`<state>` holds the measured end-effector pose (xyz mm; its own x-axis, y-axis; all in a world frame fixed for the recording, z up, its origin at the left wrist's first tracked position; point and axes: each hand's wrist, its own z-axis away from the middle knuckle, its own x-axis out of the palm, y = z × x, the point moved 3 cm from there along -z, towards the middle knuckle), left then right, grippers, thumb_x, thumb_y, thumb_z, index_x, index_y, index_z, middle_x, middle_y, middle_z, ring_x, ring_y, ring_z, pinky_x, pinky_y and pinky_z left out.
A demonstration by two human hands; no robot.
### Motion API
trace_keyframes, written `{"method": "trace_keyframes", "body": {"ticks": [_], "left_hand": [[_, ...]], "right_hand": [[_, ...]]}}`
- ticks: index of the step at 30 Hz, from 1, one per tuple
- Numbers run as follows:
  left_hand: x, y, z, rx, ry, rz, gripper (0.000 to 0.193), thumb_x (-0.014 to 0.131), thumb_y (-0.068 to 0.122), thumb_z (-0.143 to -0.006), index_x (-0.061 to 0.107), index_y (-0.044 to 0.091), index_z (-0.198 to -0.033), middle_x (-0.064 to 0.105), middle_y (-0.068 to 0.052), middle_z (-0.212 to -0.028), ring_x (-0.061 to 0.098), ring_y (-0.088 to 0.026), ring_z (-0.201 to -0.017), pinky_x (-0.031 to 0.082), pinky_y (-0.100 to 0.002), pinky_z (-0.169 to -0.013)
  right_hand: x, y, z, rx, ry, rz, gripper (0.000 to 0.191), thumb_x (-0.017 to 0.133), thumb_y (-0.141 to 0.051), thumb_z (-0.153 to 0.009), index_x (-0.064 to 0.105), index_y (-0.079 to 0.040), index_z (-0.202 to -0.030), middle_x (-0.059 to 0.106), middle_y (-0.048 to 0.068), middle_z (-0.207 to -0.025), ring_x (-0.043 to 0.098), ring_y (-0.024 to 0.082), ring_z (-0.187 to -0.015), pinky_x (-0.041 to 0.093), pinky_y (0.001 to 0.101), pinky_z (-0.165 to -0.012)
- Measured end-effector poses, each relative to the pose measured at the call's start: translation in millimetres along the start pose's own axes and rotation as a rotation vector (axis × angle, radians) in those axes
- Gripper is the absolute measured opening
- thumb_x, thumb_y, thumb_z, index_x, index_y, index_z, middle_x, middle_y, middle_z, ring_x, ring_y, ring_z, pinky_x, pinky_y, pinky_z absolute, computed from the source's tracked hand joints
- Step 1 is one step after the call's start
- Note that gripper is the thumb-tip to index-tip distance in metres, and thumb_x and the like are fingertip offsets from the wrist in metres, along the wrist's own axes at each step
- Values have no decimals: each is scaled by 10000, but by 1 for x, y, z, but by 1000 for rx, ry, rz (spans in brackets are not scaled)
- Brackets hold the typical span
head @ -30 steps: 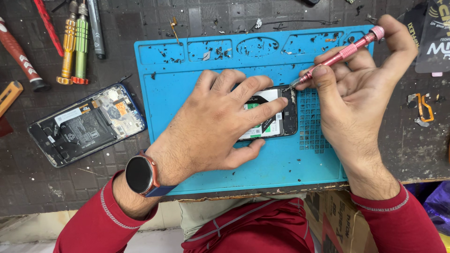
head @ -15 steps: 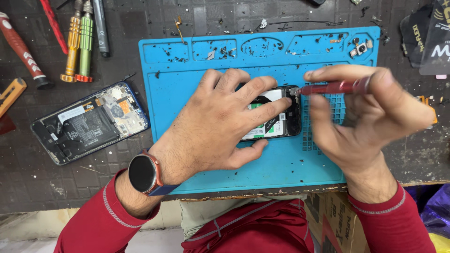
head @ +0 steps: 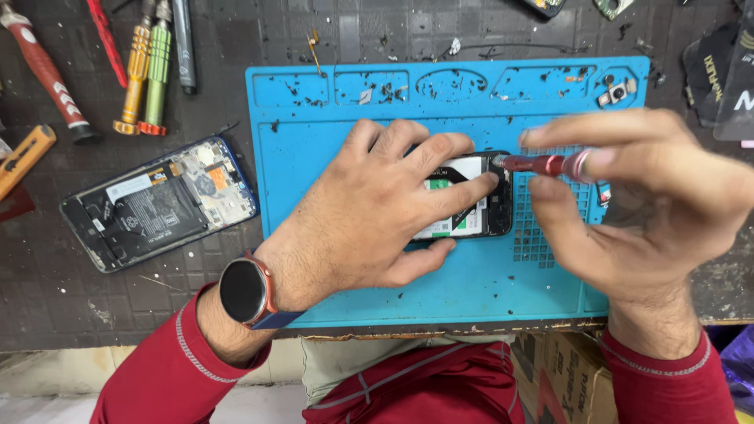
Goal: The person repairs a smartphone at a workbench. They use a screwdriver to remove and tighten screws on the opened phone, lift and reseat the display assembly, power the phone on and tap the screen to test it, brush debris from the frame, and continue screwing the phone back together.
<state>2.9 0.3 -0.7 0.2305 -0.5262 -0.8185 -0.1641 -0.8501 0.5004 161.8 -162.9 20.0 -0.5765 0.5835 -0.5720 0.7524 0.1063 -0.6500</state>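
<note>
My left hand (head: 377, 212) lies flat over the opened phone (head: 479, 200), fingers spread and pressed down on it, thumb tucked under its lower edge, so the phone sits pinned near the middle of the blue work mat (head: 440, 290). My right hand (head: 636, 204) comes in from three o'clock, thumb and forefinger pinched on the red screwdriver (head: 550, 165), whose tip rests at the phone's upper right corner. I read this as the unscrewing stage, with the driver seated on a small screw there, though the screw itself is too small for me to make out. The next move, I judge, calls for a light steady twist with the shaft kept in line, while the left hand holds the phone from turning; a slip could mar the board beside the tip. At nine o'clock from the mat, on the dark bench (head: 47, 298), lies a second phone (head: 161, 202) with its back off and battery showing. At eleven o'clock stand a yellow driver (head: 135, 71) and a green driver (head: 155, 67) side by side. A small camera module (head: 616, 93) sits in the mat's tray at one o'clock.
</note>
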Motion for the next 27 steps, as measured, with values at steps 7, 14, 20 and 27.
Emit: {"method": "trace_keyframes", "body": {"ticks": [7, 14, 20, 27], "left_hand": [[0, 0, 0, -7, 2, 25, 636, 807, 367, -785, 617, 229, -1376, 553, -91, -1384, 545, -301, -1201, 431, -480, -946], [0, 0, 1, 1, 11, 26, 633, 795, 376, -785, 619, 217, -1373, 559, -99, -1373, 548, -302, -1194, 428, -476, -936], [-1, -1, 1, 1, -8, -7, 611, 780, 388, -794, 625, 225, -1362, 569, -85, -1361, 549, -299, -1178, 421, -475, -915], [0, 0, 2, -4, -5, -12, 627, 774, 400, -794, 616, 233, -1377, 567, -89, -1367, 546, -293, -1189, 426, -470, -945]], "right_hand": [[-1, 5, -3, -42, 10, 12, 556, 861, -45, -899, 386, -46, -1187, 635, 196, -1076, 706, 267, -940, 610, 307, -789], [-1, 3, -8, -49, -3, 38, 453, 871, -40, -866, 468, -77, -1070, 644, 185, -1003, 701, 264, -871, 555, 304, -680], [6, 1, -7, -33, -13, -27, 379, 805, 2, -869, 466, -52, -1028, 657, 157, -1008, 703, 259, -840, 581, 338, -709], [5, 0, -3, -25, -35, -7, 335, 778, -20, -902, 488, -62, -1064, 678, 164, -1096, 688, 271, -920, 582, 323, -736]]}}
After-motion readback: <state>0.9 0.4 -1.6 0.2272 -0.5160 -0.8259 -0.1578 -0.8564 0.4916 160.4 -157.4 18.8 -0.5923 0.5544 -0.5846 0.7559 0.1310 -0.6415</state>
